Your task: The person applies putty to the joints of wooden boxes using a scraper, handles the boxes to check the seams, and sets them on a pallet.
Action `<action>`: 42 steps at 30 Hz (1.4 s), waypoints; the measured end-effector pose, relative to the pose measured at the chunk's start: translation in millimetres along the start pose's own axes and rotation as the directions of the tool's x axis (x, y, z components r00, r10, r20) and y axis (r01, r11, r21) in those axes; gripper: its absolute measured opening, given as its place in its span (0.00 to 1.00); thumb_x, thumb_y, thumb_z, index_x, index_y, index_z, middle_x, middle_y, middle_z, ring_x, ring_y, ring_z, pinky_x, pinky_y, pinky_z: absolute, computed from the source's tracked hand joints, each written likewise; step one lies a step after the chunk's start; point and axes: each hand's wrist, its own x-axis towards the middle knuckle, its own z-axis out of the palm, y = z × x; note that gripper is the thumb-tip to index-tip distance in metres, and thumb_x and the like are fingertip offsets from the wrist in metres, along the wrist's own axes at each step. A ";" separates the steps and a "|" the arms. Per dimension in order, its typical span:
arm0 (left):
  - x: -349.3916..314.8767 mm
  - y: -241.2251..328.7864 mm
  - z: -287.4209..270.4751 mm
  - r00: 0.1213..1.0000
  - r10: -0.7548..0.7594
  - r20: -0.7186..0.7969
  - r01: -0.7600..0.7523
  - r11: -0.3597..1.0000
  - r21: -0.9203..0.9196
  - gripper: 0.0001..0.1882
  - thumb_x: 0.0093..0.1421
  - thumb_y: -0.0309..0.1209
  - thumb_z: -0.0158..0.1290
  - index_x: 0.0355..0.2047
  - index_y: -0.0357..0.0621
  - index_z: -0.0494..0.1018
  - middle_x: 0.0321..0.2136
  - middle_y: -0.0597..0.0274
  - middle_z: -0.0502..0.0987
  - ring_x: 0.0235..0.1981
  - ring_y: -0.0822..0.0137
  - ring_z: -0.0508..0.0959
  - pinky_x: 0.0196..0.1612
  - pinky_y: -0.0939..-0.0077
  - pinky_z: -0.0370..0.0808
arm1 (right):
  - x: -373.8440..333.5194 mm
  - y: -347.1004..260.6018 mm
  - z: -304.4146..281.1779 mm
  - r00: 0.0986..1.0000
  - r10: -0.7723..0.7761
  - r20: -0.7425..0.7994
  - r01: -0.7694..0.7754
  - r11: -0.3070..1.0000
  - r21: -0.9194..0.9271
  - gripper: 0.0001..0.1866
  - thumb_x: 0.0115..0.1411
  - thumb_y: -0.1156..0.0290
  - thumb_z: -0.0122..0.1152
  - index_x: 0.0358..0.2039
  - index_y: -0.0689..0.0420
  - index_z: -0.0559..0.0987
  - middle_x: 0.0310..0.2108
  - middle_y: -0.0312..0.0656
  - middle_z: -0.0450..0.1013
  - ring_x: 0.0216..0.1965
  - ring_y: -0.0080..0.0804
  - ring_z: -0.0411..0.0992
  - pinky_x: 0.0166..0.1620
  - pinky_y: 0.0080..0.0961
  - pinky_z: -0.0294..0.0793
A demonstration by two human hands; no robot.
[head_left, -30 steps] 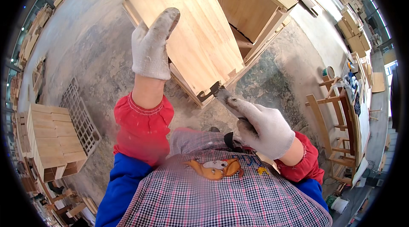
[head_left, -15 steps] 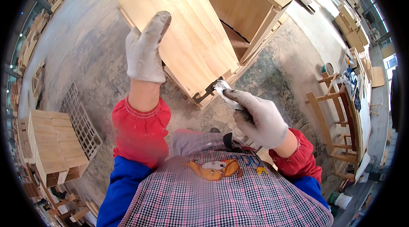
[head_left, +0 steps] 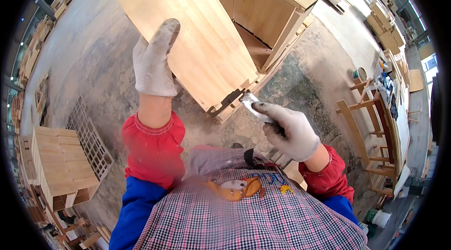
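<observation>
The left arm (head_left: 138,203) rises from the lower edge in a blue sleeve and red gathered cuff (head_left: 152,151) to a bare wrist (head_left: 155,109) and an upright left hand (head_left: 152,69) in a whitish glove, its darkened thumb (head_left: 167,34) pointing up and rightward, its other fingers mostly hidden. The right arm (head_left: 343,205), likewise in blue and red, slants up and leftward past a bare wrist to the right hand (head_left: 293,132), which sits lower than the left, gloved too, closed in a pinch, its smudged thumb (head_left: 268,111) stretched leftward over curled fingers (head_left: 276,132) blackened with grime.
</observation>
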 end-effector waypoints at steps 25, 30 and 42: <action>-1.8 -3.4 0.3 0.995 0.087 0.053 -0.091 0.994 0.062 0.20 0.56 0.31 0.53 0.46 0.29 0.66 0.41 0.53 0.74 0.41 0.64 0.76 0.43 0.70 0.75 | 10.7 1.8 -6.9 0.997 0.026 -0.071 -0.023 0.999 0.043 0.24 0.48 0.80 0.54 0.50 0.59 0.70 0.28 0.49 0.72 0.28 0.40 0.74 0.33 0.29 0.73; -0.9 -5.5 -0.5 0.997 0.083 -0.005 -0.082 0.991 0.108 0.21 0.58 0.32 0.52 0.47 0.29 0.65 0.42 0.51 0.74 0.41 0.62 0.77 0.43 0.70 0.76 | 4.7 14.1 -4.3 0.996 -0.001 -0.092 0.000 1.000 -0.010 0.23 0.50 0.80 0.54 0.49 0.60 0.71 0.25 0.46 0.69 0.24 0.36 0.70 0.31 0.26 0.71; -3.1 -0.7 5.5 0.999 0.029 -0.022 -0.028 0.998 0.049 0.23 0.58 0.32 0.52 0.49 0.30 0.64 0.42 0.51 0.74 0.40 0.62 0.77 0.41 0.69 0.76 | 4.3 32.8 -5.8 0.981 -0.036 -0.192 0.051 0.996 0.071 0.24 0.49 0.81 0.54 0.50 0.60 0.71 0.28 0.46 0.71 0.25 0.31 0.70 0.33 0.22 0.71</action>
